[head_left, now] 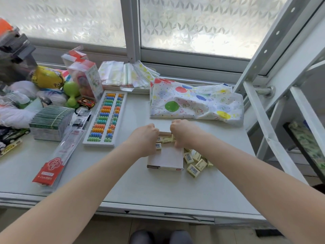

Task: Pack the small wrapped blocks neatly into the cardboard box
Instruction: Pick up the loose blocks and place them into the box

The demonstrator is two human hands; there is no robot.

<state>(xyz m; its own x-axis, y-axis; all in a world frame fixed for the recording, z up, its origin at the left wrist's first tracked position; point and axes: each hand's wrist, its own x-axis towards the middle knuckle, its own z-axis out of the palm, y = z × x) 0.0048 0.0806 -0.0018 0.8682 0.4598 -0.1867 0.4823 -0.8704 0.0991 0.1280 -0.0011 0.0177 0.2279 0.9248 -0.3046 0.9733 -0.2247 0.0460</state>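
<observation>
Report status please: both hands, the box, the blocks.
Left hand and right hand at far end of shallow cardboard box, grip hidden. Few pale yellow wrapped blocks inside. Loose blocks right of box. Nothing blocking.

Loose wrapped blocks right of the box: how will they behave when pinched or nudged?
The loose wrapped blocks look boxy and flat-faced, so they should slide rather than roll. Their wrappers look glossy, so a pinch may slip. They lie jumbled against the cardboard box, so nudging one probably shifts its neighbours.
</observation>
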